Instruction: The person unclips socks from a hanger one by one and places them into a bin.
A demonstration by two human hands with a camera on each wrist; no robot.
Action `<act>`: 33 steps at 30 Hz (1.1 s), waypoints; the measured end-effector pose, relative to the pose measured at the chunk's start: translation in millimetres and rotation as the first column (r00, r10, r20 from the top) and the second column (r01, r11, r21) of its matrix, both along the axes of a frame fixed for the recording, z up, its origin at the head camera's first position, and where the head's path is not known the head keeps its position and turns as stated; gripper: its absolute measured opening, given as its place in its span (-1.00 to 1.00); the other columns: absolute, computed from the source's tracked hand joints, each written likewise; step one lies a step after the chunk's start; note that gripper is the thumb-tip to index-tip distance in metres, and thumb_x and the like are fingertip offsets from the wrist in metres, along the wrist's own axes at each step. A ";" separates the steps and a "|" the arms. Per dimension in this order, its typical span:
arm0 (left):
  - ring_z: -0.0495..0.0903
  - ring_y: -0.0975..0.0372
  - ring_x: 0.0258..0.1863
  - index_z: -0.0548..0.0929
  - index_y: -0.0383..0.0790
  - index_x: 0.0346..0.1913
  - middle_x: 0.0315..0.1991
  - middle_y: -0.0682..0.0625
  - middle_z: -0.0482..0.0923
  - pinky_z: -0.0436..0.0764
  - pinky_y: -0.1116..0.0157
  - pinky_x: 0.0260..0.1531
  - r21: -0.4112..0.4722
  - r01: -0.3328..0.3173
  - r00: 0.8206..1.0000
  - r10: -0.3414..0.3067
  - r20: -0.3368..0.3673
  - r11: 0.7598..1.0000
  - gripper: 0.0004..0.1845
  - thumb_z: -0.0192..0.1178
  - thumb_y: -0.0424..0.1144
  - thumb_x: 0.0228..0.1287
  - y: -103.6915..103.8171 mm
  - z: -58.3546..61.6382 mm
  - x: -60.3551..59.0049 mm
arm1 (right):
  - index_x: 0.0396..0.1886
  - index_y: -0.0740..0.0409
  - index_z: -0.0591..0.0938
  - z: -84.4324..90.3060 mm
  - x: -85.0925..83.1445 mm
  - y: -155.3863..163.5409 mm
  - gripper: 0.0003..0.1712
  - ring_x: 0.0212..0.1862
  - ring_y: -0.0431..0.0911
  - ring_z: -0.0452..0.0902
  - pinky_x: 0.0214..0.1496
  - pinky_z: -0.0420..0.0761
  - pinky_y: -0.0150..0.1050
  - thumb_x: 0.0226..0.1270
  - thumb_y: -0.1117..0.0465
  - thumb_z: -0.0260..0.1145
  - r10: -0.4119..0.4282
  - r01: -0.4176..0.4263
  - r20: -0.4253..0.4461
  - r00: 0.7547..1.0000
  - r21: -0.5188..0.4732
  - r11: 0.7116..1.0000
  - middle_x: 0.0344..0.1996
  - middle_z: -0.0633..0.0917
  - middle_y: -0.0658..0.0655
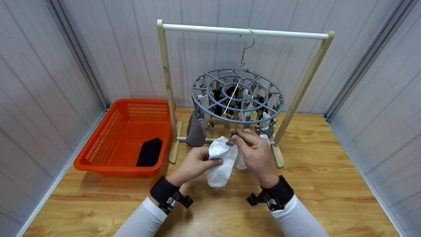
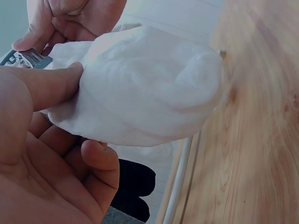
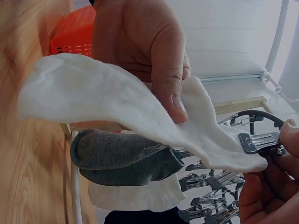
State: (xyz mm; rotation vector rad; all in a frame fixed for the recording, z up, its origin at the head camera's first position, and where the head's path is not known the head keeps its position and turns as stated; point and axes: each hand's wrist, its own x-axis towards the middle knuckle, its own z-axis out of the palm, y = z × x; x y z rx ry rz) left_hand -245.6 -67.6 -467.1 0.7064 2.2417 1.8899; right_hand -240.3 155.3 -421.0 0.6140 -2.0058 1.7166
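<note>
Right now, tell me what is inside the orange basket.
The orange basket holds one black sock lying near its front right corner. The rest of its floor shows bare orange mesh. The near wall hides a strip of the floor just behind it.

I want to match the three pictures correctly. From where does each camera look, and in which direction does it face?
Head: looks forward and down at the round clip hanger; both hands and sleeves show.
Left wrist: sits under the left hand, facing the white sock it holds.
Right wrist: sits by the right hand, facing the metal clip it pinches.
All three share the sock.
</note>
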 end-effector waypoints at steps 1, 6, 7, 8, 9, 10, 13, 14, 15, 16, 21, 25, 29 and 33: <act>0.77 0.25 -0.25 0.82 -0.45 0.02 -0.18 -0.14 0.85 0.73 0.32 -0.19 -0.001 0.000 1.000 0.000 -0.006 1.000 -0.76 0.50 -0.34 0.44 -0.3 0.1 -0.2 | 0.12 0.41 0.82 0.1 0.3 0.2 -0.73 0.06 -0.09 0.79 0.13 0.76 -0.28 0.52 0.37 0.50 -0.007 0.007 0.002 1.000 0.006 1.000 0.08 0.83 0.30; 0.76 0.25 -0.26 0.82 -0.45 0.02 -0.19 -0.14 0.84 0.73 0.33 -0.21 -0.008 -0.005 1.000 0.005 -0.017 1.000 -0.76 0.51 -0.36 0.42 -2.7 0.8 -1.7 | 0.12 0.38 0.83 0.2 0.3 1.2 -0.74 0.05 -0.07 0.79 0.11 0.76 -0.27 0.53 0.36 0.49 0.002 -0.002 -0.012 1.000 0.019 1.000 0.07 0.83 0.24; 0.76 0.25 -0.27 0.82 -0.45 0.01 -0.19 -0.13 0.84 0.73 0.33 -0.22 -0.012 -0.006 1.000 0.006 -0.016 1.000 -0.76 0.52 -0.35 0.42 -3.1 1.2 -1.7 | 0.13 0.38 0.82 0.0 0.1 1.2 -0.74 0.04 -0.05 0.79 0.11 0.77 -0.26 0.54 0.36 0.48 0.010 -0.010 -0.016 1.000 0.017 1.000 0.07 0.83 0.24; 0.76 0.25 -0.27 0.82 -0.44 0.01 -0.20 -0.12 0.84 0.73 0.33 -0.22 -0.017 -0.008 1.000 0.007 -0.013 1.000 -0.77 0.52 -0.35 0.41 -3.7 1.5 -1.8 | 0.13 0.39 0.82 0.2 0.1 1.2 -0.74 0.05 -0.03 0.79 0.11 0.77 -0.25 0.55 0.36 0.47 0.018 -0.018 -0.018 1.000 0.013 1.000 0.08 0.83 0.24; 0.75 0.25 -0.28 0.82 -0.44 0.00 -0.21 -0.11 0.84 0.72 0.33 -0.23 -0.021 -0.008 1.000 0.008 -0.010 1.000 -0.77 0.52 -0.35 0.41 -4.3 1.7 -1.9 | 0.13 0.38 0.82 0.1 0.0 1.3 -0.74 0.05 0.00 0.79 0.11 0.77 -0.24 0.55 0.36 0.47 0.023 -0.023 -0.019 1.000 0.010 1.000 0.08 0.83 0.23; 0.75 0.25 -0.28 0.82 -0.43 -0.01 -0.22 -0.10 0.84 0.72 0.34 -0.24 -0.025 -0.009 1.000 0.008 -0.009 1.000 -0.78 0.52 -0.34 0.41 -5.0 1.6 -2.1 | 0.13 0.38 0.82 0.4 0.2 1.2 -0.74 0.07 0.04 0.79 0.13 0.77 -0.22 0.56 0.36 0.46 0.029 -0.029 -0.018 0.999 0.004 1.000 0.09 0.83 0.23; 0.74 0.26 -0.29 0.83 -0.43 -0.02 -0.23 -0.10 0.84 0.71 0.34 -0.23 -0.041 -0.005 1.000 0.004 -0.001 0.999 -0.78 0.52 -0.33 0.42 -6.6 1.7 -2.4 | 0.14 0.41 0.81 0.6 0.6 1.4 -0.74 0.12 0.15 0.79 0.16 0.77 -0.19 0.56 0.37 0.45 0.048 -0.049 -0.011 0.999 -0.021 0.999 0.12 0.81 0.29; 0.74 0.26 -0.28 0.83 -0.43 -0.01 -0.23 -0.10 0.84 0.71 0.34 -0.23 -0.044 -0.001 1.000 0.001 0.001 0.999 -0.78 0.52 -0.33 0.42 -7.3 1.2 -2.9 | 0.13 0.41 0.81 0.7 0.8 1.5 -0.74 0.13 0.16 0.78 0.17 0.77 -0.19 0.56 0.37 0.45 0.049 -0.049 -0.010 0.999 -0.025 0.998 0.13 0.81 0.31; 0.74 0.26 -0.28 0.82 -0.44 -0.01 -0.22 -0.11 0.84 0.72 0.34 -0.22 -0.045 0.003 1.000 -0.003 0.004 0.999 -0.77 0.52 -0.34 0.42 -8.1 0.9 -3.2 | 0.14 0.41 0.80 0.5 0.7 1.6 -0.74 0.14 0.16 0.78 0.18 0.76 -0.18 0.56 0.38 0.45 0.049 -0.049 -0.009 0.999 -0.029 0.998 0.13 0.81 0.34; 0.74 0.26 -0.27 0.82 -0.44 0.00 -0.21 -0.12 0.84 0.72 0.34 -0.21 -0.047 0.006 1.000 -0.006 0.006 0.999 -0.77 0.52 -0.34 0.42 -8.7 0.7 -3.5 | 0.14 0.43 0.80 0.5 0.7 1.6 -0.73 0.15 0.15 0.78 0.19 0.76 -0.18 0.55 0.38 0.45 0.049 -0.050 -0.009 0.999 -0.033 0.998 0.14 0.80 0.36; 0.75 0.25 -0.28 0.82 -0.45 0.01 -0.21 -0.11 0.84 0.72 0.34 -0.22 -0.055 0.016 1.000 -0.015 0.007 0.998 -0.77 0.51 -0.34 0.44 -12.3 0.1 -5.0 | 0.17 0.44 0.78 1.5 1.4 1.6 -0.71 0.14 0.05 0.79 0.21 0.75 -0.18 0.56 0.40 0.45 0.043 -0.043 -0.004 0.999 -0.038 0.998 0.13 0.81 0.31; 0.69 0.27 -0.34 0.81 -0.41 -0.09 -0.32 -0.01 0.77 0.67 0.37 -0.31 -0.073 0.010 1.000 -0.011 -0.016 0.997 -0.81 0.50 -0.30 0.47 -14.4 0.9 -5.5 | 0.20 0.44 0.78 3.4 3.3 0.6 -0.69 0.13 0.02 0.77 0.21 0.75 -0.20 0.57 0.38 0.44 0.041 -0.041 0.011 0.999 -0.028 0.999 0.14 0.79 0.29; 0.64 0.28 -0.36 0.82 -0.38 -0.13 -0.37 0.06 0.71 0.63 0.38 -0.33 -0.086 0.007 0.999 -0.010 -0.036 0.996 -0.83 0.51 -0.29 0.46 -15.4 1.9 -5.9 | 0.26 0.43 0.75 5.1 5.3 -0.6 -0.65 0.09 0.03 0.76 0.15 0.74 -0.28 0.56 0.39 0.45 0.043 -0.042 0.023 0.999 -0.017 0.999 0.16 0.76 0.36; 0.63 0.30 -0.36 0.81 -0.36 -0.15 -0.39 0.09 0.69 0.62 0.38 -0.33 -0.095 0.001 0.999 -0.004 -0.040 0.995 -0.83 0.52 -0.28 0.46 -17.1 3.4 -6.4 | 0.31 0.41 0.73 6.8 7.6 1.2 -0.56 -0.04 -0.03 0.73 0.00 0.72 -0.33 0.50 0.38 0.51 -0.015 0.018 -0.049 0.999 0.059 0.998 0.15 0.75 0.32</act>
